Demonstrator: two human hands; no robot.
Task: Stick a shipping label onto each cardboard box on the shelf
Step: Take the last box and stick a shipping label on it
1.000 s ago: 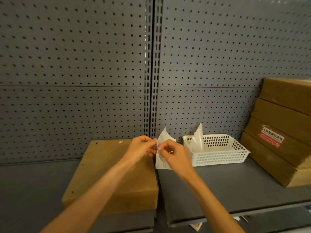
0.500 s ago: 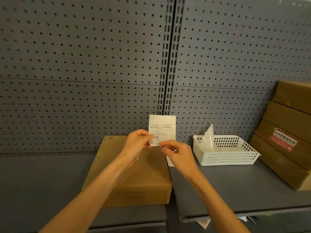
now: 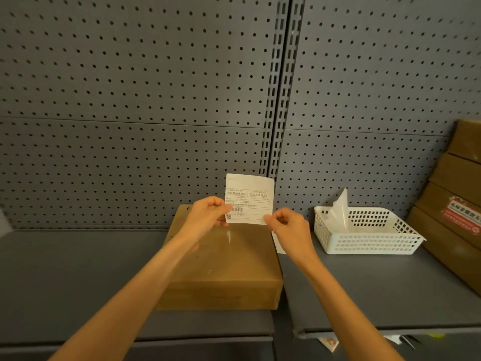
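Observation:
A white shipping label (image 3: 249, 197) with printed text, a barcode and a QR code is held upright above the far edge of a flat cardboard box (image 3: 226, 264) lying on the grey shelf (image 3: 78, 277). My left hand (image 3: 207, 214) pinches the label's lower left corner. My right hand (image 3: 289, 225) pinches its lower right corner. The box top is bare brown cardboard below the label. A white strip of paper (image 3: 278, 244) shows behind my right wrist, beside the box.
A white plastic basket (image 3: 369, 239) with a translucent backing sheet (image 3: 341, 209) standing in it sits to the right. Stacked cardboard boxes (image 3: 458, 204), one with a red label, lean at the far right. Grey pegboard (image 3: 156, 100) backs the shelf.
The label, crumpled between both hands a second ago, is now spread flat and upright facing me, with the hands moved apart to its lower corners. The view has shifted left.

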